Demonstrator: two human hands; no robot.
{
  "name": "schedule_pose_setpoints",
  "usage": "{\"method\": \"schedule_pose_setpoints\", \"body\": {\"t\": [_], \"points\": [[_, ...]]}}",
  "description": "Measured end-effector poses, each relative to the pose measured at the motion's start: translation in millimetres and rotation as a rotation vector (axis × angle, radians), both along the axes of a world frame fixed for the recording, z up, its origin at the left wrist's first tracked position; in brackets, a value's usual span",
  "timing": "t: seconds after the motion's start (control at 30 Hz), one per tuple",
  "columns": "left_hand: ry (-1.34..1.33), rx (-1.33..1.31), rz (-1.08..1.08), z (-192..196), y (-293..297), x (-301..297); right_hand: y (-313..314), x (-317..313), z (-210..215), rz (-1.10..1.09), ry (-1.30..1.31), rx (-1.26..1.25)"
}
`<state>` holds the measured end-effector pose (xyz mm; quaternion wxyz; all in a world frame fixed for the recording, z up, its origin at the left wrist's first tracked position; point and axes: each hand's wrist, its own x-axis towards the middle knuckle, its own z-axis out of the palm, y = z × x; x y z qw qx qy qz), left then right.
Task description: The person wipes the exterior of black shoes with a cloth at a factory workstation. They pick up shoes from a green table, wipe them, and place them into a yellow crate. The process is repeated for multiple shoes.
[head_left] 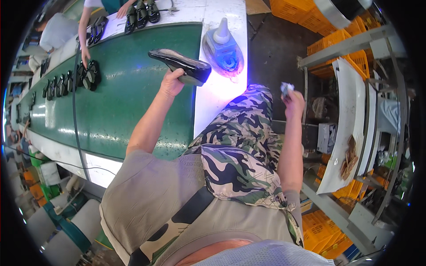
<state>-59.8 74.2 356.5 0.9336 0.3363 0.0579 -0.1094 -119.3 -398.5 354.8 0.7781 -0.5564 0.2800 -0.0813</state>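
Your camouflage-trousered knee (242, 133) rises nearest the lens, between both arms. Your left hand (171, 83) is closed around the heel end of a glossy black shoe (182, 65), lifted clear of the green conveyor belt (124, 97), probably so its side turns to the light. Your right hand (293, 99) pinches a small crumpled white wad (286, 88), raised well apart from the shoe. Beyond, a blue-lit device (224, 51) sits on the white surface (217, 95).
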Motion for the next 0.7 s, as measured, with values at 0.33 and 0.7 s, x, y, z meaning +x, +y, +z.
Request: {"method": "schedule_pose_setpoints", "body": {"t": [0.33,0.7], "points": [[-1.121,0.992,-0.069,103.7,-96.4,-4.9,103.5,38.6,104.6,0.334,-0.306,-0.544],[-1.429,1.147,-0.054,128.4,-143.2,-7.1,89.7,17.1,108.2,0.294,-0.353,-0.345]]}}
